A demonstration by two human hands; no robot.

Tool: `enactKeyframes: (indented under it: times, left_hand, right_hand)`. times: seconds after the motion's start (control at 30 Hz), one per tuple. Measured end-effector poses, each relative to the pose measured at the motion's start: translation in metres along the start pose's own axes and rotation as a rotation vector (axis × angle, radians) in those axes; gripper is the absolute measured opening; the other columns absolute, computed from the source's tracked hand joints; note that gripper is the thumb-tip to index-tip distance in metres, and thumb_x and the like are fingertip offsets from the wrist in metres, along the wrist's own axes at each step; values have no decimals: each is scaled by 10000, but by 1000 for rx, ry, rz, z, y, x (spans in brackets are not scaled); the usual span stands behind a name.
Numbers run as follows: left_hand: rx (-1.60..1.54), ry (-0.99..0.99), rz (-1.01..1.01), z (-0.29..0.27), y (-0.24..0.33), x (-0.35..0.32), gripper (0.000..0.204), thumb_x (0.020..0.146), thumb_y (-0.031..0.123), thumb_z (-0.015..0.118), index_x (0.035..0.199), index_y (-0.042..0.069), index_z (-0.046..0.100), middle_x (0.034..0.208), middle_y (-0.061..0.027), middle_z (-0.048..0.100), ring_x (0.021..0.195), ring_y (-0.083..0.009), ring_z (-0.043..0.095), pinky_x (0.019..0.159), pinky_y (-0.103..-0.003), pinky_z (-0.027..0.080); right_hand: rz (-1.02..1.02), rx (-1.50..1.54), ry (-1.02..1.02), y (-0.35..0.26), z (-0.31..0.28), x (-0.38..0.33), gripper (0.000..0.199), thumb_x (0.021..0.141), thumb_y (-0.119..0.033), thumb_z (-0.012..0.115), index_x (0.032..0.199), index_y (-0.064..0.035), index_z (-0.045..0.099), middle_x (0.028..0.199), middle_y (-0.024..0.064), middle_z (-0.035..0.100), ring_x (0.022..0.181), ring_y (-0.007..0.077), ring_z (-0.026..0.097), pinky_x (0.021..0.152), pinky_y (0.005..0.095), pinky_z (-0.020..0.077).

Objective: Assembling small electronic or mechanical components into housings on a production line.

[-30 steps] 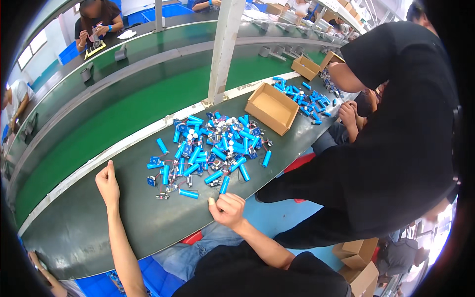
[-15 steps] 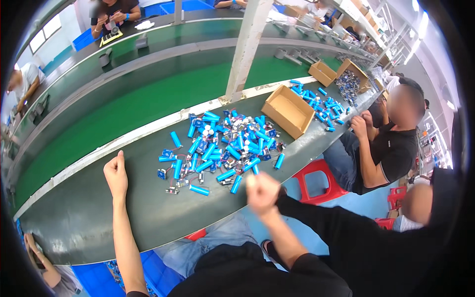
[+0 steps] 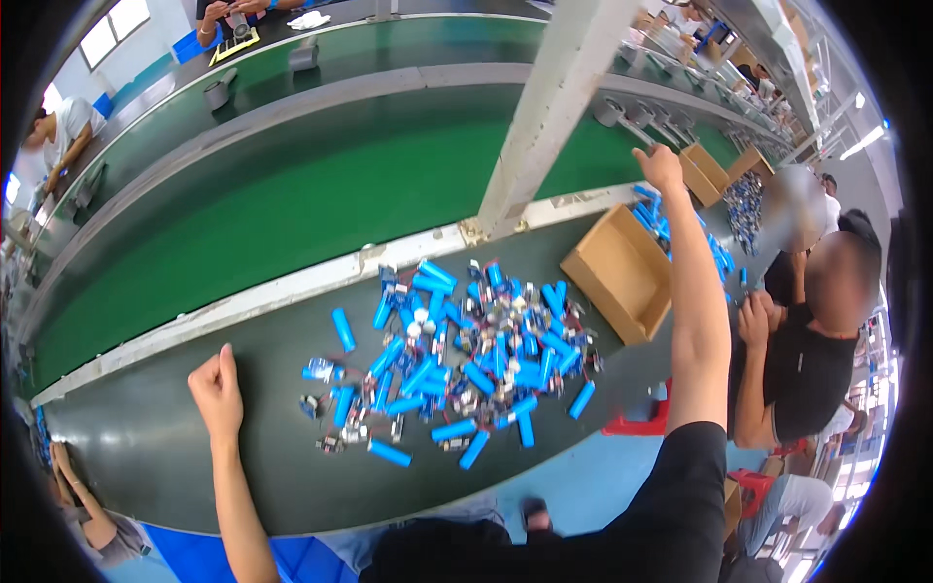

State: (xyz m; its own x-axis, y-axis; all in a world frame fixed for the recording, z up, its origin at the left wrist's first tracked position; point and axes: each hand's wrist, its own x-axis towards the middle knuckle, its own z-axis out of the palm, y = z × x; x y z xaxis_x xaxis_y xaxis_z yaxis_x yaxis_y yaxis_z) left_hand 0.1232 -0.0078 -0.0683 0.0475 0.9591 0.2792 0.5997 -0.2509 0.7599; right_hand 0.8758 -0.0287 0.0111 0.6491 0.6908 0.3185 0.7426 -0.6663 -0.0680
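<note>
1. Blue cylindrical cells (image 3: 457,364), heaped with small metal and white parts on the dark worktop (image 3: 175,457), serve as the landmark for every position given below.
2. Left hand (image 3: 216,387): curled into a loose fist with the thumb uppermost, resting on the worktop just left of the heap. It holds nothing visible. It lay in nearly the same spot a second ago, though flatter and more open.
3. Right hand (image 3: 661,167): raised high, well beyond the heap's far right corner, above the open cardboard box (image 3: 622,272). The fingers are bent, but whether they enclose anything cannot be told. Half a second ago this hand hung low at the heap's near edge, so the arm has swung up and away from the cells.
4. Judgement: with one hand lifted clear and the other closed and idle, neither is sorting at present. The heap lies between the two, close to the left hand and well apart from the right.
5. Cardboard box: empty, tilted open, just right of the heap.
6. Green conveyor belt (image 3: 292,223): runs behind the heap, past a pale edge strip.
7. White post (image 3: 554,107): rises behind the heap.
8. Seated co-worker (image 3: 807,369): right of the heap, beside a second scatter of cells (image 3: 724,257).
</note>
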Motion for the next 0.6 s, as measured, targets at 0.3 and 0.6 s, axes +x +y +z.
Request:
enactKeyframes:
  times: [0.3,0.6]
  left_hand:
    - [281,17,-40,8,23,-1,501,957,92,604,591,8,272,529,-44,214,512,-137,184,487,-368,149]
    - [305,24,-77,0,25,-5,497,992,161,577,627,20,270,592,-23,182,569,-112,180,506,-372,138]
  right_hand:
    - [-147,101,-82,95,151,154,709,773,-320,736,1358,-6,488,1300,282,588,1232,414,557,1036,465,455]
    - [-68,-161,-154,9,107,123,533,830,-381,618,1208,-5,637,1259,270,621,1192,418,586,1011,472,478]
